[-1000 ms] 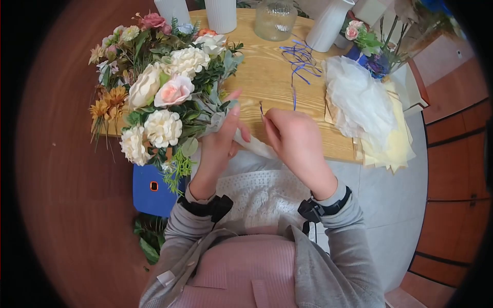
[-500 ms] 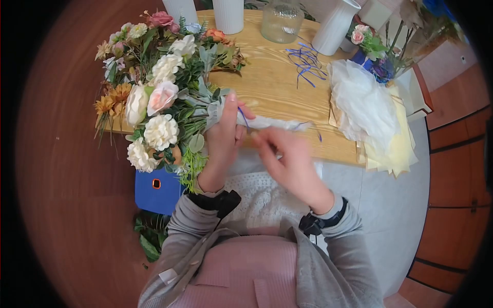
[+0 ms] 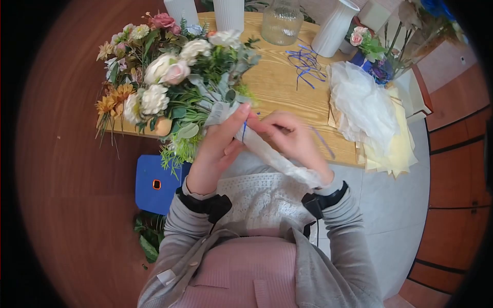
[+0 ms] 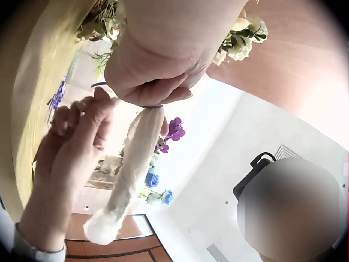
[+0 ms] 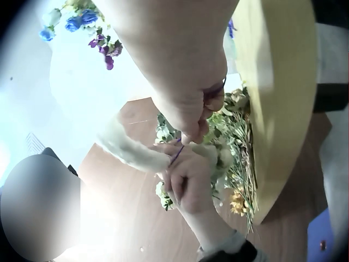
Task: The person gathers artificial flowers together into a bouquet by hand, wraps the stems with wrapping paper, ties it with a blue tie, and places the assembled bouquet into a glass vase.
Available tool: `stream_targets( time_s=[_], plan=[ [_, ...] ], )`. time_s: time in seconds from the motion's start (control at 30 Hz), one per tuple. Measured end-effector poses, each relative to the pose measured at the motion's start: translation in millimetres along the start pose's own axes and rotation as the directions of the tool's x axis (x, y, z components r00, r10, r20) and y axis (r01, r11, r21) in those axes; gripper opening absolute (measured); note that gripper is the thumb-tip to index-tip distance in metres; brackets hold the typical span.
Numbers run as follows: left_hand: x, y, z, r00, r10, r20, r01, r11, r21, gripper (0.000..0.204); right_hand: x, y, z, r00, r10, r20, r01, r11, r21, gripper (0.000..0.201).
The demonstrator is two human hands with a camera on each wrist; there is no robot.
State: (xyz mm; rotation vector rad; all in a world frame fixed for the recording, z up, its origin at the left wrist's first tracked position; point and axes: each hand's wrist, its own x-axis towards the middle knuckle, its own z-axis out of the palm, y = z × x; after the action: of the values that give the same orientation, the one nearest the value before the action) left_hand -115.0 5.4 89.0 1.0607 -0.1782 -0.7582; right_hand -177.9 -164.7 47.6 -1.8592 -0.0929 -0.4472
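**Over the worktop edge: a half-tied bouquet that may come loose**

Over the near edge of the worktop, the bouquet is held with its heavy flower heads lying above the wood and its stems, wrapped in white gauze, pointing away from the worktop towards the person's body. The biggest risk, I think, is the weight of the bouquet: most of it is on one side of the left hand, so if this hand relaxes, the heads could tip down onto the worktop and the stems could turn inside the wrap.

The grip of the left hand is closed around the neck of the bouquet, where the flowers meet the gauze. The right hand, just beside it, pinches a thin blue ribbon with its fingertips; this hand is blurred in the head view, so I cannot tell how firmly it holds.

Next risk is the gauze. It looks soft and slippery, and it could slide down off the stems if the ribbon is pulled along them and not around them.

Smallest but most likely: the ribbon itself. It is very narrow, so it may slip out of the pinch or loosen before it is knotted. More blue ribbon strands lie farther in on the worktop, well apart from the hands.
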Motion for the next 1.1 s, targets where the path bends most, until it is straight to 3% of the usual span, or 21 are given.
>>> stream_targets(
  time_s=[0.03,0.17,0.23,0.27,0.33,0.37,0.4,0.47,0.57,0.6,0.67,0.7,0.73,0.77,0.8,0.87,0.93,1.0,1.03,1.1],
  plan=[
    [0.4,1.2,0.0,0.996,-0.071,-0.048,0.074,0.996,0.057,0.031,3.6,-3.6,-6.8,0.995,-0.098,-0.013,0.095,0.984,-0.149,0.009],
    [11.9,-9.9,-8.8,0.998,-0.061,-0.022,0.063,0.995,0.075,0.031,11.9,-39.5,-23.5,0.995,-0.087,0.052,0.094,0.985,-0.147,0.01],
    [15.9,-15.0,-6.5,0.99,0.126,-0.057,-0.118,0.985,0.128,0.036,9.6,-49.4,-25.1,0.993,0.104,0.058,-0.091,0.977,-0.192,0.011],
    [19.0,-17.0,-4.3,0.99,0.13,-0.057,-0.122,0.984,0.127,0.036,7.7,-54.9,-24.0,0.993,0.101,0.059,-0.088,0.977,-0.193,0.011],
    [25.4,-19.7,1.4,0.958,0.222,-0.182,-0.185,0.962,0.2,0.036,1.2,-65.2,-16.2,0.967,0.249,0.045,-0.237,0.955,-0.176,0.012],
    [27.0,-21.3,5.1,0.957,0.224,-0.183,-0.187,0.962,0.2,0.036,-1.8,-68.5,-9.2,0.987,0.159,0.009,-0.154,0.967,-0.204,0.01],
    [28.4,-23.0,8.9,0.939,0.255,-0.229,-0.218,0.96,0.176,0.036,-5.6,-68.5,-0.3,0.987,0.158,0.009,-0.153,0.967,-0.205,0.01],
    [31.7,-24.6,10.6,0.919,0.285,-0.274,-0.25,0.956,0.155,0.036,-13.9,-63.6,17.6,0.998,-0.028,-0.062,0.014,0.975,-0.222,0.007],
    [33.9,-24.1,8.2,0.897,0.361,-0.254,-0.34,0.932,0.123,0.034,-26.1,-61.3,36.3,0.992,0.01,-0.124,-0.037,0.975,-0.219,0.007],
    [31.5,-20.2,6.8,0.913,0.34,-0.227,-0.334,0.94,0.068,0.035,-28.6,-52.7,41.4,0.993,0.01,-0.121,-0.037,0.975,-0.219,0.007],
    [25.8,-14.7,4.2,0.926,0.32,-0.201,-0.325,0.946,0.012,0.035,-35.9,-24.7,50.3,0.979,0.2,-0.034,-0.2,0.98,0.017,0.008],
    [22.4,-12.4,3.2,0.955,0.244,-0.167,-0.25,0.968,-0.012,0.036,-35.9,-13.7,49.5,0.979,0.202,-0.032,-0.202,0.979,0.016,0.008],
    [20.0,-10.7,2.1,0.977,0.168,-0.129,-0.174,0.984,-0.034,0.037,-31.6,-2.7,44.6,0.932,0.34,0.122,-0.361,0.899,0.25,0.009],
    [17.3,-10.9,0.7,0.978,0.167,-0.129,-0.173,0.984,-0.036,0.037,-27.1,5.0,39.1,0.854,0.424,0.301,-0.519,0.734,0.437,0.01],
    [14.5,-11.9,-0.3,0.986,0.137,-0.09,-0.145,0.986,-0.087,0.038,-23.6,10.1,33.8,0.853,0.427,0.301,-0.521,0.734,0.435,0.01],
    [11.3,-10.8,-5.1,0.993,0.107,-0.049,-0.113,0.984,-0.138,0.039,-16.1,17.1,22.7,0.944,0.252,0.214,-0.328,0.806,0.494,0.012],
    [9.1,-6.6,-12.4,0.994,-0.081,0.068,0.084,0.996,-0.04,0.039,-5.0,5.1,7.5,0.945,0.287,0.157,-0.327,0.859,0.394,0.014],
    [5.3,-1.7,-6.3,0.996,-0.068,0.055,0.065,0.997,0.049,0.038,5.9,-4.3,-14.4,0.946,0.226,0.231,-0.272,0.943,0.19,0.014],
    [4.4,-0.4,-4.2,0.997,-0.059,0.049,0.051,0.988,0.143,0.037,10.7,-13.3,-24.4,0.902,0.276,0.331,-0.348,0.92,0.181,0.016],
    [14.0,-7.8,-8.9,0.999,-0.011,0.034,0.006,0.99,0.141,0.034,16.4,-29.7,-32.7,0.888,0.327,0.324,-0.384,0.915,0.128,0.016]
  ],
)
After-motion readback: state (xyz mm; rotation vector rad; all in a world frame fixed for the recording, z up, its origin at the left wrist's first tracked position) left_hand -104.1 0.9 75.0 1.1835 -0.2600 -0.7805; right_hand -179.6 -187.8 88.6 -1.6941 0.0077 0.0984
